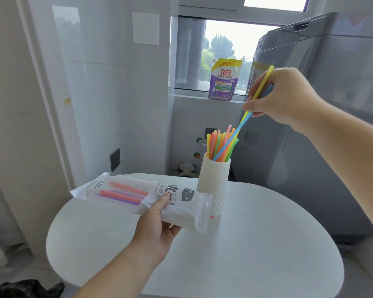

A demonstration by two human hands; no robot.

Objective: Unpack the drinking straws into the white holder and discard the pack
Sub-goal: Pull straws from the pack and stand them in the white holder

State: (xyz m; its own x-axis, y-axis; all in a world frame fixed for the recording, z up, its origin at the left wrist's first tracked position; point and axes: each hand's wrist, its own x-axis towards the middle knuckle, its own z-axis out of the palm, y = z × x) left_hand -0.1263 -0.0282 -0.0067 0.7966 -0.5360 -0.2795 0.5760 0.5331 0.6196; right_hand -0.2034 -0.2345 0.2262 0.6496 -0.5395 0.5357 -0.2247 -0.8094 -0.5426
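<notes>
The purple and yellow detergent pouch (224,80) on the window sill reads "150克" at its top and "立白" in red beneath. The clear plastic straw pack (142,197) bears "Drink Straw"; its other characters are partly covered.

White holder (213,186): straws (221,145) crowd its mouth; pack (142,196) blocks its left side, washing machine (310,125) stands behind-right; table (256,244) bare in front.

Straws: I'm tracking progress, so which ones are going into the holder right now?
The yellow and blue straws pinched in the right hand, tips entering the holder; the rest stand loose.
</notes>
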